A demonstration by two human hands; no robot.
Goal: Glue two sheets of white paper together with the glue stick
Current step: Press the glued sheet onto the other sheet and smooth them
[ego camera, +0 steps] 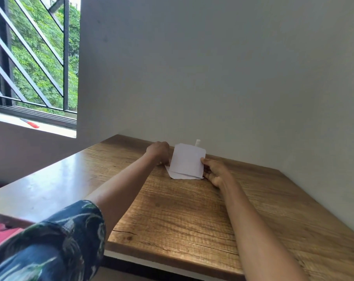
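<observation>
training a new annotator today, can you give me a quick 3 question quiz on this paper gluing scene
1. True or false: the upper sheet lies flat on the table.
2. Which hand holds the raised sheet's edge? A) left hand B) right hand C) neither
3. Fill in: the white glue stick stands ____ the raised sheet, near the wall.

Key:
1. False; it is lifted above the lower sheet.
2. B
3. behind

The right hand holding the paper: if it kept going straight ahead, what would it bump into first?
Probably the wall. The right hand points away along the table, pinching the raised sheet. The glue stick stands slightly left of that line, though depth is unclear.
</observation>
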